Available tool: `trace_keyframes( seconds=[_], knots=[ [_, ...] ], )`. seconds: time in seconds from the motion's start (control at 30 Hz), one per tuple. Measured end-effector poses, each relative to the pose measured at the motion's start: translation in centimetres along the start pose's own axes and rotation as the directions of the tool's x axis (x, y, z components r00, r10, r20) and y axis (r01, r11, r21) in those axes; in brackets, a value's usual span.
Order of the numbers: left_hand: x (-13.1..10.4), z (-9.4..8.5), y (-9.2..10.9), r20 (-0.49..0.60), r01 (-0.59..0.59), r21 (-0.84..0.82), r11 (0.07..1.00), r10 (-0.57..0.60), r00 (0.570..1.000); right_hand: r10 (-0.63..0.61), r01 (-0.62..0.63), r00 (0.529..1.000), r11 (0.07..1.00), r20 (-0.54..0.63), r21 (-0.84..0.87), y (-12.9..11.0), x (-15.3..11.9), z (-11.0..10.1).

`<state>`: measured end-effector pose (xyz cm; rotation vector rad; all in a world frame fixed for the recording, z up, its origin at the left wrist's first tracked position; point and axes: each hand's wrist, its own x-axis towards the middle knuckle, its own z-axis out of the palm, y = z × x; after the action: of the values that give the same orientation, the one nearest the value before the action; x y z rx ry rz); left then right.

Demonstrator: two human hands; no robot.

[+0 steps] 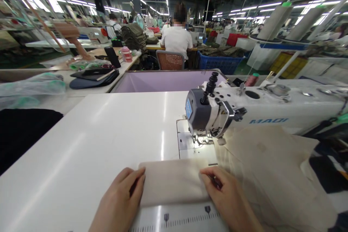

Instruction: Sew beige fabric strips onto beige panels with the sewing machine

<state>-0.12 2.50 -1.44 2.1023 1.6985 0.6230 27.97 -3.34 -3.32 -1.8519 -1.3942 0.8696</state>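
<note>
A folded beige piece of fabric (172, 183) lies on the white table just in front of the sewing machine (208, 112). My left hand (122, 195) pinches its left edge between thumb and fingers. At the right edge, my right hand (228, 192) pinches the cloth the same way. The fabric's far edge is close to the metal needle plate (187, 141), short of the presser foot. A ruler scale (187, 220) runs along the table below the near edge of the cloth.
More beige fabric (269, 156) is heaped under the machine arm at right. Black cloth (24, 134) lies at far left. Beyond the table is a lilac-lined trough (160, 81). A person in a white shirt (176, 40) sits ahead, near a blue crate (217, 63). Thread cones (276, 21) stand upper right.
</note>
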Motion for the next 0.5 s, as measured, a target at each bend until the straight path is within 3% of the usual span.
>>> trace_keyframes(
  seconds=[0.5],
  knots=[
    [0.51, 0.03, 0.94, -0.054, 0.018, -0.009, 1.000, -0.018, 0.998, -0.078, 0.079, 0.996, 0.997, -0.052, 0.025, -0.08, -0.19, 0.25]
  ],
)
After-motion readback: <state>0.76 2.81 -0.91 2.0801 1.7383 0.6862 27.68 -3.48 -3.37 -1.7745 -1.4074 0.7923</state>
